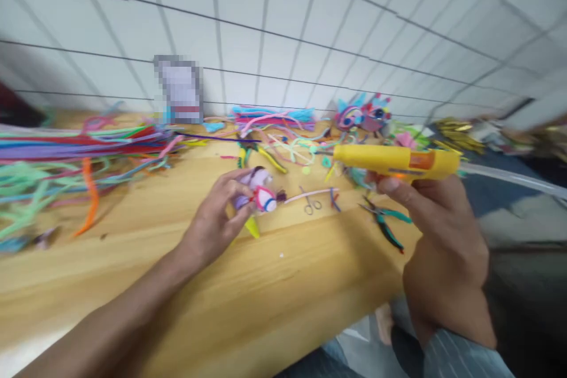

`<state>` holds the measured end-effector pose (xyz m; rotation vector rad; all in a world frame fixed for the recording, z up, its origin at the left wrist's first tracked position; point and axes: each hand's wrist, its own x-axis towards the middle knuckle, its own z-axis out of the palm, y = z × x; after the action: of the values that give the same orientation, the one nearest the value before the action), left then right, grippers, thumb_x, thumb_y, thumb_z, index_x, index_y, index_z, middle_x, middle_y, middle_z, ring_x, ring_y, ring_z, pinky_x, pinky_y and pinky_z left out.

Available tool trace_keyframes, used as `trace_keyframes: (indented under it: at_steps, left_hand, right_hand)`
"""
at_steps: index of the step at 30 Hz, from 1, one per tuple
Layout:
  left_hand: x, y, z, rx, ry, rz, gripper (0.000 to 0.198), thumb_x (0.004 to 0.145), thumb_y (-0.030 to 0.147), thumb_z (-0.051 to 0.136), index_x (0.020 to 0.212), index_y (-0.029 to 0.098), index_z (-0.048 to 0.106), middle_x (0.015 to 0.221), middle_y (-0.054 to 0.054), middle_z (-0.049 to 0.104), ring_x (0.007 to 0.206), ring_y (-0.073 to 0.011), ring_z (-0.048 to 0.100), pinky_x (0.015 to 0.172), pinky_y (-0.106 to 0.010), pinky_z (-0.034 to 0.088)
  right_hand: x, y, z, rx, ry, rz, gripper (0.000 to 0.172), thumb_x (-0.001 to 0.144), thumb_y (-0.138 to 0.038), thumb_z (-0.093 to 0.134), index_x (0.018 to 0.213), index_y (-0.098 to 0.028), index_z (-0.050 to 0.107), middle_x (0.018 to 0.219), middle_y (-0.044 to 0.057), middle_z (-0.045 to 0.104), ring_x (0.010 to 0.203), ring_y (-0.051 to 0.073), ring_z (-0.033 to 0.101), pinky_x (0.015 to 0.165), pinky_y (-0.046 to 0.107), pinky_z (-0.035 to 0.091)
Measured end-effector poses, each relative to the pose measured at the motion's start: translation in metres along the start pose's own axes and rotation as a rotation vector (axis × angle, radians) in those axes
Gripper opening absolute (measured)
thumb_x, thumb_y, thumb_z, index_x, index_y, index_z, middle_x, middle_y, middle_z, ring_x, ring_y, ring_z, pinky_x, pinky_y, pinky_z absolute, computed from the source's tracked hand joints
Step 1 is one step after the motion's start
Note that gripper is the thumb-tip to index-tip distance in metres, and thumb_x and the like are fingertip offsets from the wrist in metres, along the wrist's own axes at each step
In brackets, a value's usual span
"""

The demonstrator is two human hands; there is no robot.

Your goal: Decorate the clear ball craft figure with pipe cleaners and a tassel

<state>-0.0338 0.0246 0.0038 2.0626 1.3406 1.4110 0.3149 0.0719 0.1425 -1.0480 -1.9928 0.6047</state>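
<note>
Between the fingertips of my left hand (224, 209) is a small purple pipe-cleaner figure (264, 199) with a pink and white oval on its front. My right hand (443, 224) is wrapped round a yellow hot glue gun (376, 156), lifted above the table with its nozzle pointing left. A clear glue stick (509, 176) sticks out of the gun's back end, and a small orange light glows near my thumb. Teal-handled pliers (387, 224) lie under the gun. Small scissors (311, 205) rest between my two hands. Motion blur softens the details.
Loose pipe cleaners (80, 147) of many colours cover the left of the wooden table (283, 295). Yellow-handled pliers (270, 159) lie behind my left hand. Finished-looking colourful figures (363, 113) stand by the tiled wall (283, 29). A blurred-out upright object (181, 91) leans there too.
</note>
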Motion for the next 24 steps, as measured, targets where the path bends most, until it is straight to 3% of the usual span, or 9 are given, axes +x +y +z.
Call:
trace_keyframes:
  at_steps: [3,6,9,11,14,18,21,24]
  left_hand:
    - [0.0,-0.007,-0.001,0.06,-0.015,-0.005,0.001,0.108,0.026,0.067,0.108,0.026,0.066,0.147,-0.01,0.072,0.143,-0.0269,0.069,0.117,-0.049,0.058]
    - [0.0,-0.012,-0.001,0.087,-0.015,0.022,0.005,0.11,0.031,0.064,0.108,0.027,0.066,0.147,-0.01,0.071,0.142,-0.0277,0.069,0.117,-0.051,0.057]
    - [0.0,-0.014,-0.001,0.076,-0.013,0.009,0.01,0.11,0.036,0.063,0.107,0.027,0.066,0.148,-0.011,0.071,0.14,-0.0301,0.071,0.116,-0.056,0.058]
    - [-0.001,-0.015,-0.001,0.073,-0.008,-0.001,0.011,0.108,0.039,0.065,0.107,0.028,0.067,0.146,-0.012,0.072,0.138,-0.0327,0.072,0.114,-0.06,0.059]
    - [-0.001,-0.02,-0.001,0.077,-0.007,-0.013,0.013,0.106,0.041,0.067,0.107,0.028,0.068,0.144,-0.012,0.074,0.138,-0.0352,0.072,0.115,-0.064,0.059]
    - [-0.001,-0.023,-0.002,0.06,-0.033,-0.047,0.014,0.104,0.041,0.067,0.107,0.028,0.068,0.148,-0.013,0.072,0.142,-0.0353,0.071,0.12,-0.064,0.057]
    - [-0.002,-0.023,-0.003,0.058,-0.037,-0.057,0.016,0.104,0.043,0.067,0.108,0.027,0.068,0.147,-0.014,0.071,0.143,-0.0371,0.07,0.12,-0.067,0.056]
    - [-0.002,-0.023,-0.004,0.042,-0.05,-0.066,0.014,0.104,0.041,0.068,0.109,0.028,0.067,0.149,-0.013,0.07,0.145,-0.0367,0.069,0.12,-0.066,0.056]
  right_hand:
    - [-0.023,0.006,-0.039,0.051,0.265,0.078,0.034,0.093,-0.057,0.088,0.095,-0.024,0.082,0.09,0.004,0.083,0.071,0.018,0.068,0.064,0.031,0.053]
    - [-0.049,0.029,-0.083,0.026,0.538,0.136,0.041,0.084,-0.059,0.089,0.095,-0.021,0.08,0.09,0.007,0.082,0.064,0.016,0.062,0.06,0.031,0.049]
    - [-0.069,0.07,-0.12,-0.03,0.768,0.233,0.045,0.077,-0.06,0.084,0.098,-0.021,0.075,0.093,0.008,0.08,0.069,0.017,0.063,0.064,0.031,0.05]
    - [-0.078,0.105,-0.136,-0.102,0.867,0.415,0.047,0.075,-0.064,0.077,0.097,-0.023,0.068,0.092,0.006,0.077,0.071,0.015,0.06,0.066,0.03,0.048]
    - [-0.086,0.16,-0.143,-0.185,0.876,0.609,0.041,0.078,-0.061,0.073,0.093,-0.023,0.065,0.083,0.003,0.071,0.071,0.016,0.056,0.064,0.03,0.043]
    - [-0.089,0.22,-0.133,-0.33,0.801,0.826,0.032,0.079,-0.053,0.071,0.085,-0.022,0.065,0.07,0.0,0.063,0.07,0.019,0.054,0.068,0.033,0.044]
    - [-0.086,0.248,-0.123,-0.45,0.714,0.924,0.029,0.082,-0.049,0.068,0.09,-0.02,0.071,0.079,0.006,0.071,0.081,0.026,0.064,0.078,0.038,0.051]
    - [-0.085,0.261,-0.118,-0.57,0.625,0.965,0.038,0.088,-0.048,0.061,0.104,-0.017,0.076,0.095,0.016,0.079,0.092,0.031,0.071,0.083,0.041,0.054]
